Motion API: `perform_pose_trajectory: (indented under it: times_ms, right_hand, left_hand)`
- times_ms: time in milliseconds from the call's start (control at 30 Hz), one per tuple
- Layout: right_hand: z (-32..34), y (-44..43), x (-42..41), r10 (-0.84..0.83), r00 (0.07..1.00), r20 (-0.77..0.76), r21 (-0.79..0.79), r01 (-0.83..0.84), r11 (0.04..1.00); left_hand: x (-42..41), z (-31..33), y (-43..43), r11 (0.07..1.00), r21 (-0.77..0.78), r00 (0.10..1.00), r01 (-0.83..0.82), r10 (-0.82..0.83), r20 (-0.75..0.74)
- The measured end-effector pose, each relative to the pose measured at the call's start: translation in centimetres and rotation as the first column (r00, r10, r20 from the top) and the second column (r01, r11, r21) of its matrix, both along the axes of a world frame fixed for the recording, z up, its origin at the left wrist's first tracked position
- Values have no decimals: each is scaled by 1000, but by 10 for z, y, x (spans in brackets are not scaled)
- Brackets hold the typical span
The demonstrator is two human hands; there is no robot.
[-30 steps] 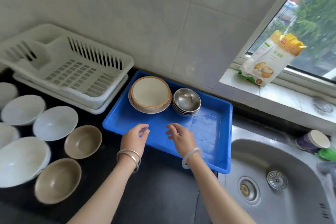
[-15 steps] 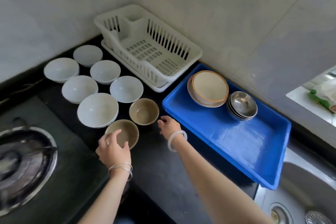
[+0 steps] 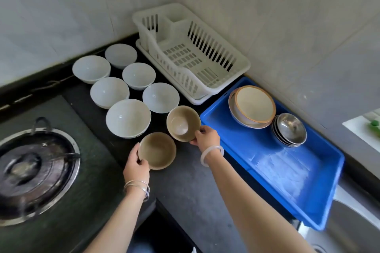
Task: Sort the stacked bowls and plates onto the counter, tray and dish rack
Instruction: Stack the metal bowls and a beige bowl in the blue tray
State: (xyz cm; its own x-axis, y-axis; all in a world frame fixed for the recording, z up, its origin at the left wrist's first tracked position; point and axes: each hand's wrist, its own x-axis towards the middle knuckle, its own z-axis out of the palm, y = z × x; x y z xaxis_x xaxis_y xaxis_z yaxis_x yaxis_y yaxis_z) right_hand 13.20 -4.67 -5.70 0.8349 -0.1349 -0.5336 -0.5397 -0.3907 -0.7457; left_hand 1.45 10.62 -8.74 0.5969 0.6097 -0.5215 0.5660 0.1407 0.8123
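Two tan bowls are on the dark counter (image 3: pixel 185 187). My left hand (image 3: pixel 136 167) grips the rim of the nearer tan bowl (image 3: pixel 158 151). My right hand (image 3: pixel 206 137) holds the farther tan bowl (image 3: pixel 182 123), which is tilted up on its edge. Several white bowls (image 3: pixel 128 117) stand behind them. The blue tray (image 3: pixel 292 172) at right carries a stack of cream plates (image 3: pixel 254 106) and stacked steel bowls (image 3: pixel 290 129). The white dish rack (image 3: pixel 191 53) sits empty against the wall.
A gas stove burner (image 3: pixel 35 170) with a dark pot support lies at the left. The tiled wall corner rises behind the rack. A sink edge (image 3: pixel 349 222) shows at the lower right, beyond the tray.
The view swung left from the tray to the counter. Both hands moved off the tray to the tan bowls; now each grips one, and the right one is tipped up.
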Motion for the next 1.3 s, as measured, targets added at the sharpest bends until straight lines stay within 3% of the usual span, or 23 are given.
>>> perform_pose_trajectory:
  times_ms: [133, 267, 367, 700, 767, 900, 1100, 1300]
  right_hand:
    - [16, -7, -19, 79, 996, 37, -25, -78, 997]
    - [18, -14, -37, 196, 980, -10, -137, -196, 971]
    - [14, -12, -48, 238, 970, -52, -137, -243, 960]
    - [-1, -3, -54, 185, 976, -118, -150, -201, 968]
    - [-3, -4, -55, 193, 964, -180, -90, -212, 973]
    - [-4, -3, -58, 139, 951, -277, 138, -104, 985]
    - [11, -38, -56, -39, 995, -88, 154, 53, 987]
    - [37, -108, -53, -289, 957, 39, 283, 267, 921]
  left_hand:
    - [3, -1, -7, 988, -130, 996, 82, -76, 50]
    - [9, 4, -11, 973, -231, 999, -6, 17, 45]
    - [11, 5, -11, 961, -273, 998, -51, 62, 31]
    - [7, -3, -10, 983, -152, 995, 101, -102, 1]
    - [6, -3, -11, 982, -162, 995, 99, -101, -7]
    - [9, 3, -15, 983, -156, 995, 96, -97, 3]
    - [36, 39, -39, 958, -211, 977, 195, -170, 127]
    - [68, 76, -100, 880, -237, 898, 411, -346, 271]
